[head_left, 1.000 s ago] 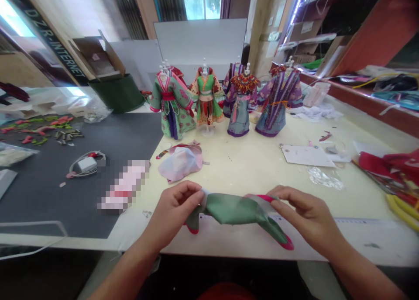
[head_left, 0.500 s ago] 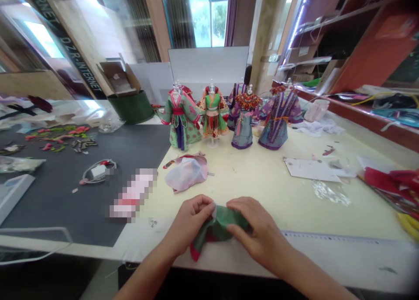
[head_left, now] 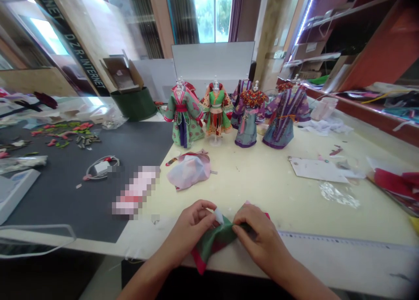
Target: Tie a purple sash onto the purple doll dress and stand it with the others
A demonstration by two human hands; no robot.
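Garment piece in green cloth with red edging sits bunched at the near edge of the table; the left hand, fingers half curled, holds it beside a whitish tip; the right hand pinches its middle.

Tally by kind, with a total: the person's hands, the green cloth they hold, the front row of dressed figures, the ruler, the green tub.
Hands, left hand and right hand: 2
Green cloth: 1
Front-row dressed figures: 4
Ruler: 1
Green tub: 1
Total: 9
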